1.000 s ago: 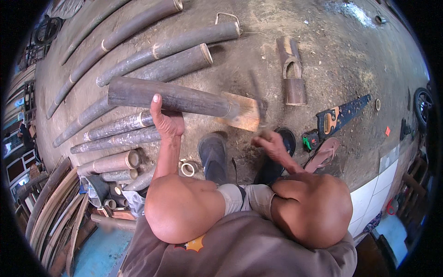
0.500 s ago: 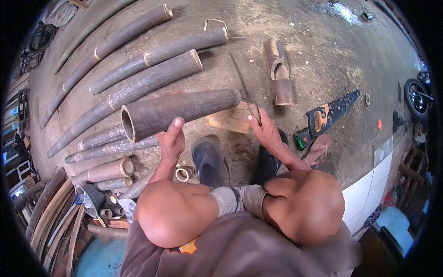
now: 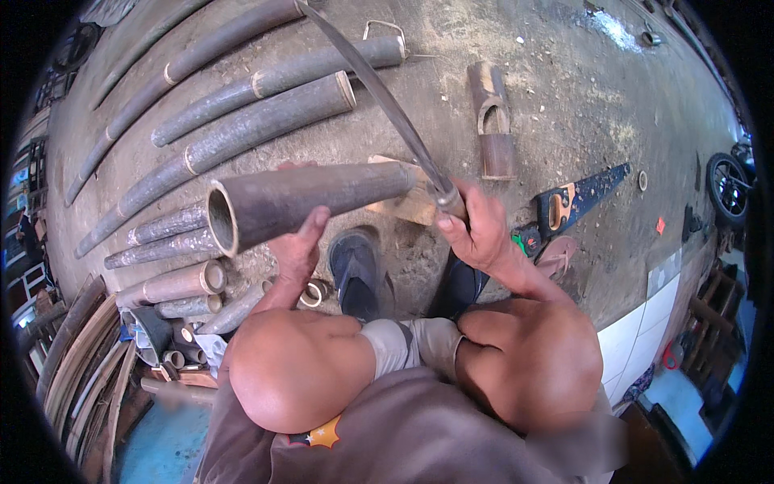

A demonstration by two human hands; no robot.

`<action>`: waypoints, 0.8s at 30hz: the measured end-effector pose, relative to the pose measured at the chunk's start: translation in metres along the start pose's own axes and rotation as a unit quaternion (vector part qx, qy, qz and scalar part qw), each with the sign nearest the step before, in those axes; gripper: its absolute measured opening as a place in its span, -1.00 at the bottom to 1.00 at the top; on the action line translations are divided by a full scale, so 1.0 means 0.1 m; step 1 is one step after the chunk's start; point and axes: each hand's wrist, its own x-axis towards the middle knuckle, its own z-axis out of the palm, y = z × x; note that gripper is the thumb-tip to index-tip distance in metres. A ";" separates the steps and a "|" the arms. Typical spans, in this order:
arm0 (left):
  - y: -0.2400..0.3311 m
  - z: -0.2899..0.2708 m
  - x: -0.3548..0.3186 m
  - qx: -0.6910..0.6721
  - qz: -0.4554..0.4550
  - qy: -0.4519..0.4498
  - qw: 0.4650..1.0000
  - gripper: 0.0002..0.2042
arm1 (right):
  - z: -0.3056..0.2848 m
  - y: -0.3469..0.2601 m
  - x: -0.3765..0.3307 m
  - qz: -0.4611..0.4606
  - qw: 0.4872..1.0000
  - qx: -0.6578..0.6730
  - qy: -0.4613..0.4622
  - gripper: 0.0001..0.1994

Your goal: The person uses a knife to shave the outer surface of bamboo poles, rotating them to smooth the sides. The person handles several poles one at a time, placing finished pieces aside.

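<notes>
My left hand (image 3: pixel 298 246) is wrapped round a thick, dark bamboo tube (image 3: pixel 302 202), thumb on the near side and fingers mostly hidden behind it. The tube's hollow end faces left toward me; its narrower end points right, over a wooden block (image 3: pixel 401 207) on the ground. In my right hand (image 3: pixel 480 226) is the handle of a machete (image 3: pixel 387 105). Its long blade slants up and to the left, raised beyond the tube and apart from it.
Several long bamboo poles (image 3: pixel 266 121) lie at the far left, shorter pieces (image 3: pixel 173 284) nearer. A notched bamboo piece (image 3: pixel 497 153), a handsaw (image 3: pixel 580 198), a tape measure (image 3: pixel 528 240) and a sandal (image 3: pixel 556 256) lie to the right. My shoes (image 3: pixel 355 270) stand below the block.
My right hand has lifted, swinging the machete blade up and to the left. The bamboo tube stays in my left hand, its right end slightly lower.
</notes>
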 end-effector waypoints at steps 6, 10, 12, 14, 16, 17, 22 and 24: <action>-0.07 0.00 -0.13 -0.027 0.004 -0.012 1.000 -0.10 | 0.45 0.60 -0.44 0.304 0.926 -0.131 -0.182 -0.66; -0.08 -0.02 -0.14 -0.041 0.005 -0.021 0.999 -0.09 | 0.21 0.22 -0.23 0.221 0.973 -0.032 -0.062 -0.68; -0.05 -0.05 -0.12 -0.036 0.017 -0.045 0.998 -0.08 | 0.15 0.10 -0.10 0.116 0.993 0.009 0.000 -0.63; -0.06 -0.06 -0.12 -0.025 0.014 -0.056 0.998 -0.08 | 0.24 0.27 -0.25 0.042 0.999 0.010 0.031 -0.59; -0.02 -0.01 -0.11 -0.023 0.020 -0.065 0.997 -0.08 | 0.45 0.63 -0.55 0.184 0.975 -0.085 -0.096 -0.58; -0.02 0.01 -0.08 -0.019 0.026 -0.062 0.998 -0.09 | 0.49 0.66 -0.48 0.249 0.947 -0.128 -0.160 -0.57; -0.01 -0.03 -0.05 -0.008 0.018 -0.034 0.999 -0.07 | 0.20 0.09 -0.01 0.119 0.991 0.028 -0.061 -0.65; 0.00 0.01 -0.04 -0.012 0.014 -0.043 0.999 -0.06 | 0.28 0.25 -0.17 0.031 0.999 0.015 0.015 -0.66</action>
